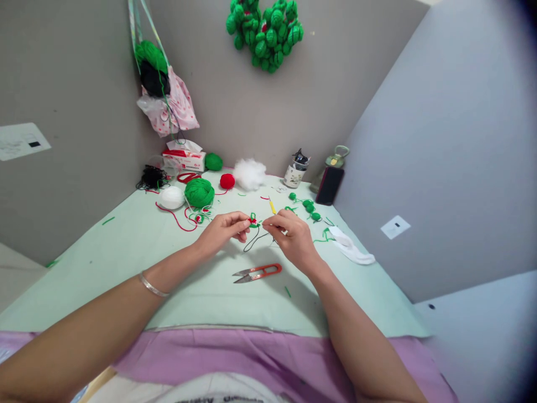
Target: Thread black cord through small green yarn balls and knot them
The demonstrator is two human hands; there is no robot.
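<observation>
My left hand (234, 225) is closed, pinching a small red, green and white crochet piece (254, 222) between thumb and fingers. Right beside it, the fingertips of my right hand (290, 230) are pressed together at the piece's right edge; whatever they grip is too small to make out. A loop of black yarn (247, 247) hangs below the piece. Behind my right hand lies a yellow-handled crochet hook (272, 207). Orange-handled thread snips (258, 272) rest on the table, nearer to me than both hands.
Green (199, 192), white (172, 197) and red yarn balls (227, 181) stand at the back left, near a tissue box (188, 160). White stuffing (250, 174), a jar (295, 172), and a phone (330, 186) against a bottle (335, 158) line the back. A white cloth (352, 246) lies right.
</observation>
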